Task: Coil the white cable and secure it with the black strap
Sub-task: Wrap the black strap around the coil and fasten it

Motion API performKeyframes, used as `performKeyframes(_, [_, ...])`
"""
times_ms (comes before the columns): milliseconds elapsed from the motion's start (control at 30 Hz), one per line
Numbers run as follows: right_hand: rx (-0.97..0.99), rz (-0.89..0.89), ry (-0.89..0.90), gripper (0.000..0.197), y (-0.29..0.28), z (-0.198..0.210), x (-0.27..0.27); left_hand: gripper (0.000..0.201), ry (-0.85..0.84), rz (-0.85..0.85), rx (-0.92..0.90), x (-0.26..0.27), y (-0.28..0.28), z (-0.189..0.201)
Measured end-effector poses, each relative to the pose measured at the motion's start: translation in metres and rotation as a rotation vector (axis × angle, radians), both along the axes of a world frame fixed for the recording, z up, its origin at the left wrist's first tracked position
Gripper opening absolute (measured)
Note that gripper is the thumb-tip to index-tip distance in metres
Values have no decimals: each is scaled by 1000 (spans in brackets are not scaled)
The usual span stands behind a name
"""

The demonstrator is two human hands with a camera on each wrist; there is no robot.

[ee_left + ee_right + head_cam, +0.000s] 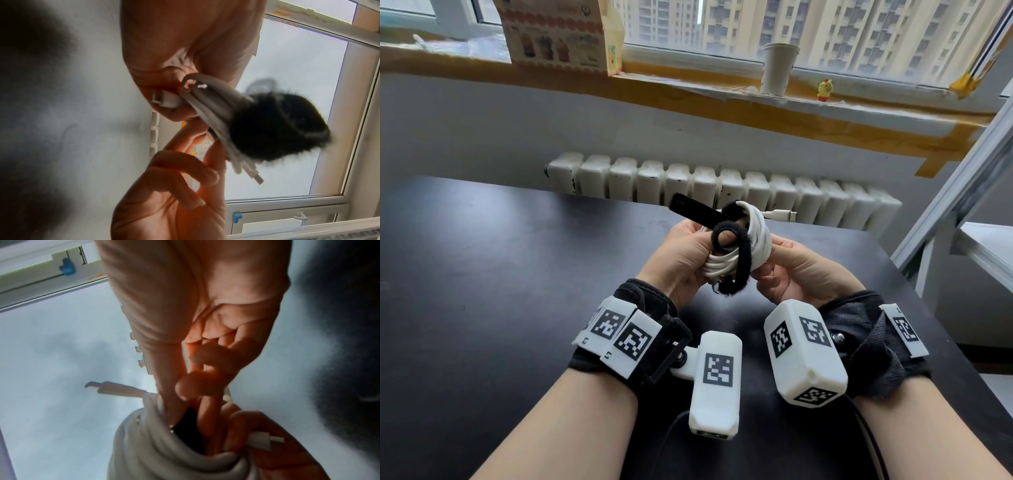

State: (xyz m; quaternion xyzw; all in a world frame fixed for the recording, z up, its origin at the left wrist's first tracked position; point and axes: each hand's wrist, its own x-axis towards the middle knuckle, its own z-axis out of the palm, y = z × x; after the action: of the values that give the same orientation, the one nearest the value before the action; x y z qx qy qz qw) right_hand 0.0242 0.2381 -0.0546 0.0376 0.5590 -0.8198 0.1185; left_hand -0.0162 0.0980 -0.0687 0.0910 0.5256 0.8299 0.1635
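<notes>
Cable, coiled, sits upright between my hands above the table in the head view, left hand gripping it, right hand pinching its side, strap looped round with its tail pointing left; the left wrist view shows my fingers curled on a plug; the right wrist view shows my fingers curled against the coil.

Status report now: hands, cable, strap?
Left hand and right hand both grip the coiled cable. Strap looped around it, tail loose. Nothing in the way.
</notes>
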Motion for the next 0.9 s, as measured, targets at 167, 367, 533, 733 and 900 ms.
performKeyframes(167, [-45, -19, -6, 31, 4, -1, -2, 21, 48, -5, -52, 4, 0, 2])
performKeyframes(367, [-136, 70, -10, 83, 3, -2, -3, 11, 31, -4, -68, 7, 3, 5])
performKeyframes(533, [-97, 90, 8, 77, 3, 0, -1, 71, 40, -2, 19, 12, 2, 9])
performKeyframes(733, [21, 148, 20, 11, 2, 6, 6, 17, 27, -31, -47, 2, -4, 0])
performKeyframes(900, [-2, 196, 17, 15, 7, 3, 5, 17, 21, -9, -61, -4, -7, -3])
